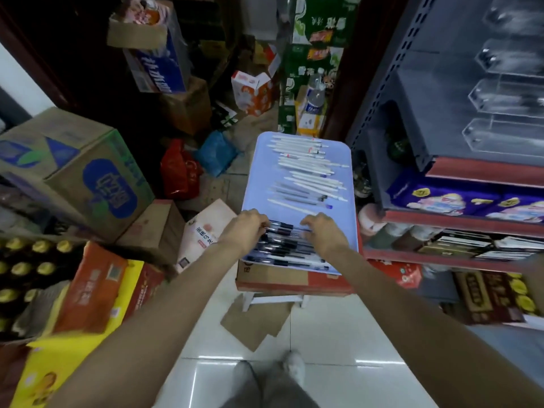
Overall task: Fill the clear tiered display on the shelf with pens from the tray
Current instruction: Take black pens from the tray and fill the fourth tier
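A light blue tray (pixel 297 207) lies on a red and brown carton, with white pens (pixel 309 163) spread over its far half and clear pens with black caps (pixel 284 248) bunched at its near end. My left hand (pixel 245 228) curls its fingers round the left ends of the black-capped pens. My right hand (pixel 323 231) lies over their right ends with fingers bent onto them. The clear tiered display (pixel 506 92) stands on the grey shelf at the upper right, and its steps look bare.
The carton under the tray rests on a white stool (pixel 273 300). Cardboard boxes (pixel 76 172), bottle crates and bags crowd the floor to the left. The shelf unit (pixel 459 172) at right carries purple packets below. Flattened cardboard lies on the white tiles.
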`<action>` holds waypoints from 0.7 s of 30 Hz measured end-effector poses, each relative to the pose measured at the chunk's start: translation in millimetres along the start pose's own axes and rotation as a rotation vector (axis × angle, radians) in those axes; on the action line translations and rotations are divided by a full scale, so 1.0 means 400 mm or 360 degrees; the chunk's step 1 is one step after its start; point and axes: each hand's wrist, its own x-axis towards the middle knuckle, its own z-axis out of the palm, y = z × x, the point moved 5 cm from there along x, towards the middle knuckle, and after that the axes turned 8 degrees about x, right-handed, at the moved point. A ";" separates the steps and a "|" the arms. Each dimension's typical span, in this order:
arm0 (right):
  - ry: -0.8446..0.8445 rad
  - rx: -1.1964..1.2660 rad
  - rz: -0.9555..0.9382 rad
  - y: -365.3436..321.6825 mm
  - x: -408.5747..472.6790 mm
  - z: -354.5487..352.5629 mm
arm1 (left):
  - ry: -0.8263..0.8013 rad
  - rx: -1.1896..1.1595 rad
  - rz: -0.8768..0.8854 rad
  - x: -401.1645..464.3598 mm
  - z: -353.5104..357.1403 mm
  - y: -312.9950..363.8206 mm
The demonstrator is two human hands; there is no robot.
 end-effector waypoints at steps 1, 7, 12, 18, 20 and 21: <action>0.0022 -0.0001 0.0019 0.000 0.007 -0.003 | -0.0015 0.0031 0.0018 0.009 0.005 -0.004; -0.0065 0.0036 0.0096 0.002 0.042 -0.011 | 0.0035 -0.0092 0.0077 0.052 -0.001 -0.028; 0.0002 0.0284 0.0062 -0.002 0.026 -0.019 | 0.0119 -0.0385 0.0037 0.055 0.002 -0.052; 0.0177 0.0478 -0.0011 -0.022 -0.010 -0.056 | 0.0249 -0.1309 -0.0174 0.034 -0.027 -0.052; 0.0265 0.0661 -0.0009 -0.025 -0.025 -0.076 | 0.0297 -0.1492 -0.0209 0.031 -0.049 -0.047; 0.0320 0.0767 0.0008 -0.027 -0.033 -0.087 | 0.0334 -0.1597 -0.0233 0.030 -0.061 -0.044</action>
